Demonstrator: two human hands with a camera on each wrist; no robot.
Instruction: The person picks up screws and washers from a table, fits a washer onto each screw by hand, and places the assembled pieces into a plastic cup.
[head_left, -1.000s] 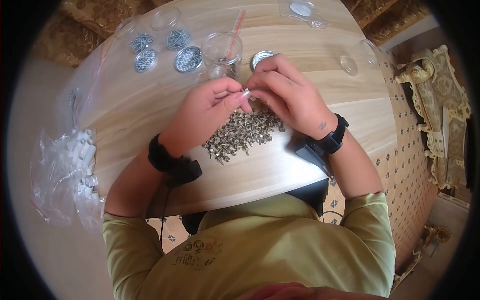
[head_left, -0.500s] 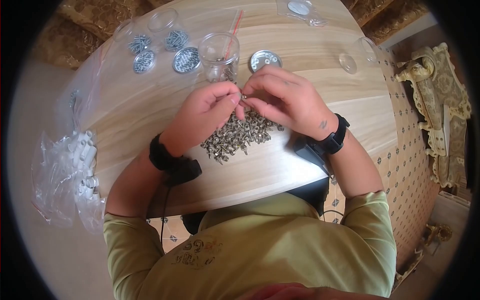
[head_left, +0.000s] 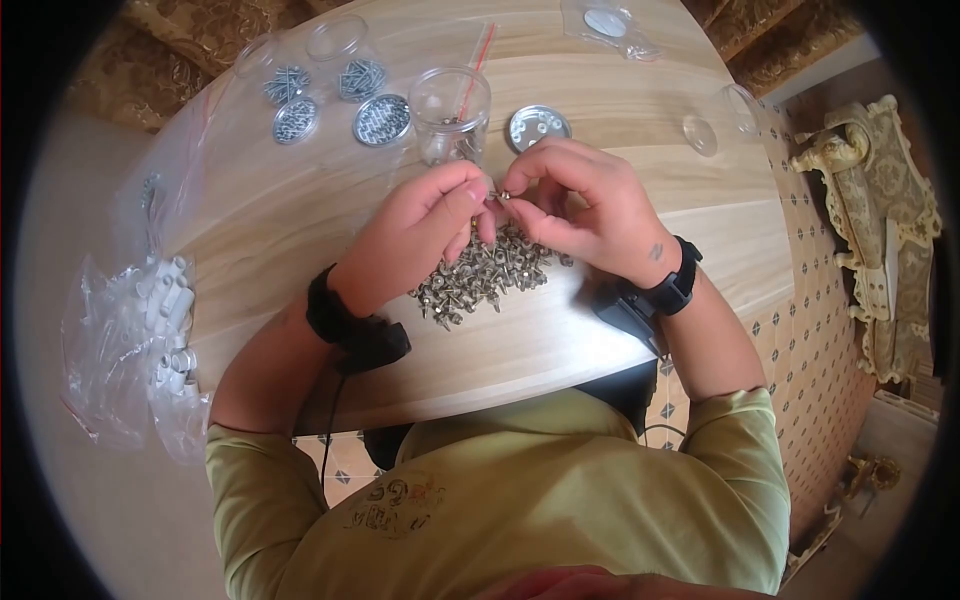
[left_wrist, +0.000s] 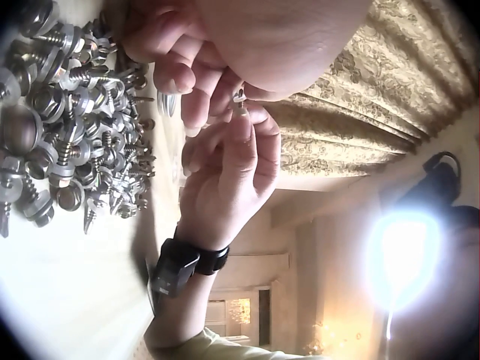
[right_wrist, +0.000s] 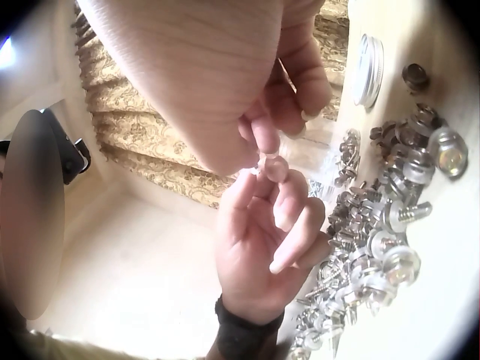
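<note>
In the head view, the left hand (head_left: 415, 235) and right hand (head_left: 595, 210) meet above a pile of screws with washers (head_left: 480, 275). Thumb and fingers of both pinch one small metal screw (head_left: 504, 196) between them; fingertips hide part of it. In the left wrist view, a bit of shiny metal (left_wrist: 238, 97) shows between the fingertips of the left hand and the right hand (left_wrist: 229, 169). From the right wrist, the left hand (right_wrist: 266, 240) has its other fingers loosely bent. Just beyond the hands, a round lid (head_left: 521, 141) holds several small white rings.
A clear jar (head_left: 450, 100) with some screws stands behind the left hand. Farther left are dishes of screws (head_left: 382, 120) and a plastic bag of white tube pieces (head_left: 165, 300). A clear disc (head_left: 700, 136) lies at the right, and a plastic bag (head_left: 610, 25) at the back.
The right hand has drawn down from the round lid, uncovering it and its white rings. Its fingers are more arched, and the small screw shows more plainly between the fingertips. The view has shifted slightly.
</note>
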